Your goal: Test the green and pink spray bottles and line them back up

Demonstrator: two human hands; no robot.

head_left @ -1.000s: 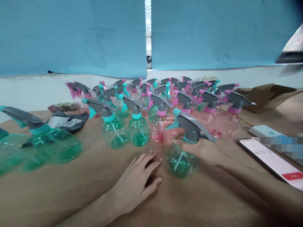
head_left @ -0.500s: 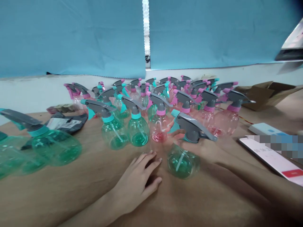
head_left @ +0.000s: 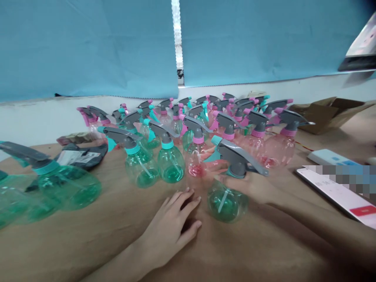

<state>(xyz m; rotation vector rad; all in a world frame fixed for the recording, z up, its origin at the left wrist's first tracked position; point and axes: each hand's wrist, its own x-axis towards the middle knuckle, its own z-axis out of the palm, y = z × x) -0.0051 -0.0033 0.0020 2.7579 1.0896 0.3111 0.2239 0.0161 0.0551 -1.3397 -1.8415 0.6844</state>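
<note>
My right hand (head_left: pixel 249 186) grips the neck of a green spray bottle (head_left: pixel 226 203) with a grey trigger head and teal collar; the bottle stands on the brown table (head_left: pixel 88 243) just in front of me. Beside it on the left, my left hand (head_left: pixel 173 225) lies flat on the table with fingers stretched out and nothing in it. Directly behind stand several more spray bottles, green ones (head_left: pixel 170 162) and pink ones (head_left: pixel 198 158), crowded in rows.
Two large green bottles (head_left: pixel 66 186) stand at the left edge. A dark packet (head_left: pixel 84 156) lies behind them. A phone (head_left: pixel 337 194) and a white box (head_left: pixel 331 158) lie at the right, a cardboard box (head_left: pixel 326 113) beyond. Blue curtains hang behind.
Both hands stay almost where they were. The view has drifted slightly, so the bottles sit a little further left in the picture.
</note>
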